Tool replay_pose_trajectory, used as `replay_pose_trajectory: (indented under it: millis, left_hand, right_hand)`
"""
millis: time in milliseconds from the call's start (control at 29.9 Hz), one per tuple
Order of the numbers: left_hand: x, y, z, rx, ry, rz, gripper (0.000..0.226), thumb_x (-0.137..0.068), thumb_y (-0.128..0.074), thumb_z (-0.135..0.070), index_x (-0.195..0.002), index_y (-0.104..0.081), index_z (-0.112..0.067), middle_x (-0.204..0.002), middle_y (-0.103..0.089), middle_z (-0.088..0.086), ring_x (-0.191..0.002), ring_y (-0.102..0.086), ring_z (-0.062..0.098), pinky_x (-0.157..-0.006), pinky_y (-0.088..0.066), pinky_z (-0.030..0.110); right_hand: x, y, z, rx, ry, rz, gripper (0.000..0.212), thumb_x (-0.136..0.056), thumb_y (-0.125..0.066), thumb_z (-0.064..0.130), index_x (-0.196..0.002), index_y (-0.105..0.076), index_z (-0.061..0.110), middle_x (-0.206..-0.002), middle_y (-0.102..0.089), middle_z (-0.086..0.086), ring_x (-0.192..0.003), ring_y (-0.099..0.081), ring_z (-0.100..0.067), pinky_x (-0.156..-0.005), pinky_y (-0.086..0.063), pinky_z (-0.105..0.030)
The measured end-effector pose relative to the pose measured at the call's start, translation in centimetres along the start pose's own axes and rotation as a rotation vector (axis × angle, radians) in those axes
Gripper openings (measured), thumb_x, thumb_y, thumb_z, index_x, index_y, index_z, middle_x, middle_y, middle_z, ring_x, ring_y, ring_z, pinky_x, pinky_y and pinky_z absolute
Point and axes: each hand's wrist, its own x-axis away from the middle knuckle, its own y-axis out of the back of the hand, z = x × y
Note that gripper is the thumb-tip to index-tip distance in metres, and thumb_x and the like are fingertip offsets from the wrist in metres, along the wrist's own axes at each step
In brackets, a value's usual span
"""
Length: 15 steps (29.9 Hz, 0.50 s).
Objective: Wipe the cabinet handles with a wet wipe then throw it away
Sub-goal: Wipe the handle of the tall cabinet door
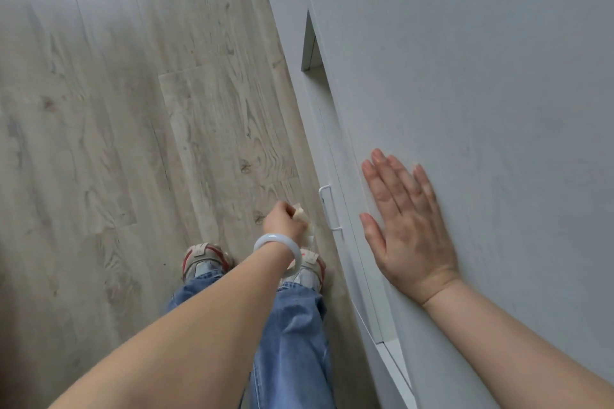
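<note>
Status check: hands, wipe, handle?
Left hand grips the wipe, just short of the handle. Right hand flat on the cabinet. Nothing between wipe and handle.

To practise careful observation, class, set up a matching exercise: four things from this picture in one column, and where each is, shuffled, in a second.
1. pale crumpled wet wipe
2. thin white wire cabinet handle
3. pale round bangle
4. right hand

A. flat on the grey cabinet panel
B. round the left wrist
C. gripped in the left hand
D. on the lower cabinet front

Pairs: 1-C, 2-D, 3-B, 4-A
</note>
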Motion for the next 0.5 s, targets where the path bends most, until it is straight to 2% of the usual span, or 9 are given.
replay_pose_trajectory:
  millis: [67, 201, 267, 334, 401, 468, 501]
  left_hand:
    - [-1.6, -1.1, -0.5, -0.015, -0.006, -0.014, 0.007, -0.085, -0.045, -0.008, -0.085, -0.051, -0.012, -0.092, -0.063, 0.010, -0.082, -0.060, 0.028, -0.067, -0.046, 0.032]
    - [-4.6, -2.7, -1.8, -0.012, -0.002, -0.016, 0.015, -0.084, -0.042, -0.002, -0.077, -0.044, -0.015, -0.086, -0.054, 0.006, -0.070, -0.046, 0.022, -0.051, -0.033, 0.025]
    - [-5.3, -3.3, -2.6, 0.076, 0.006, 0.007, 0.012, -0.085, -0.045, -0.005, -0.079, -0.045, -0.015, -0.080, -0.055, 0.003, -0.062, -0.046, 0.019, -0.050, -0.033, 0.024]
    - [-5.7, -3.5, -2.9, 0.149, 0.020, 0.069, 0.007, -0.086, -0.052, -0.009, -0.089, -0.052, -0.016, -0.078, -0.058, 0.001, -0.057, -0.050, 0.014, -0.050, -0.037, 0.023]
    - [-6.2, -3.7, -2.5, 0.183, -0.001, 0.136, 0.013, -0.084, -0.060, -0.015, -0.096, -0.057, -0.015, -0.087, -0.064, 0.004, -0.070, -0.061, 0.018, -0.061, -0.049, 0.028]
    - [-6.9, -3.9, -1.6, 0.282, -0.015, 0.185, 0.016, -0.077, -0.068, -0.027, -0.088, -0.061, -0.016, -0.088, -0.068, 0.006, -0.082, -0.067, 0.026, -0.080, -0.057, 0.041]
    - [-7.2, -3.9, -1.2, 0.353, -0.005, 0.205, 0.018, -0.076, -0.068, -0.032, -0.082, -0.062, -0.016, -0.085, -0.069, 0.008, -0.083, -0.069, 0.028, -0.084, -0.056, 0.046]
  right_hand:
    - [-0.1, 0.1, -0.1, -0.023, -0.004, -0.016, 0.059, -0.096, -0.039, 0.032, -0.149, -0.028, 0.007, -0.158, -0.023, -0.007, -0.146, -0.020, -0.021, -0.118, -0.019, -0.050]
    - [-0.1, 0.1, 0.1, -0.007, -0.006, -0.016, 0.059, -0.095, -0.041, 0.030, -0.148, -0.029, 0.007, -0.157, -0.024, -0.008, -0.146, -0.021, -0.022, -0.116, -0.021, -0.052]
    - [-0.2, 0.0, 0.1, 0.004, -0.008, -0.014, 0.059, -0.095, -0.041, 0.030, -0.148, -0.030, 0.007, -0.157, -0.024, -0.008, -0.146, -0.022, -0.023, -0.116, -0.021, -0.053]
    - [-0.2, 0.0, 0.0, 0.015, -0.009, -0.011, 0.060, -0.094, -0.041, 0.029, -0.148, -0.030, 0.006, -0.157, -0.024, -0.009, -0.145, -0.022, -0.024, -0.116, -0.022, -0.054]
    - [-0.1, 0.1, 0.1, 0.022, -0.010, -0.002, 0.060, -0.094, -0.042, 0.029, -0.148, -0.030, 0.006, -0.157, -0.024, -0.009, -0.146, -0.022, -0.024, -0.115, -0.022, -0.054]
    - [-0.1, 0.0, 0.2, 0.022, -0.007, 0.001, 0.060, -0.094, -0.042, 0.029, -0.148, -0.030, 0.005, -0.157, -0.024, -0.010, -0.146, -0.022, -0.025, -0.115, -0.022, -0.055]
    - [-0.1, -0.1, 0.2, 0.028, -0.003, 0.003, 0.061, -0.094, -0.043, 0.029, -0.148, -0.030, 0.005, -0.157, -0.024, -0.010, -0.146, -0.022, -0.025, -0.115, -0.022, -0.055]
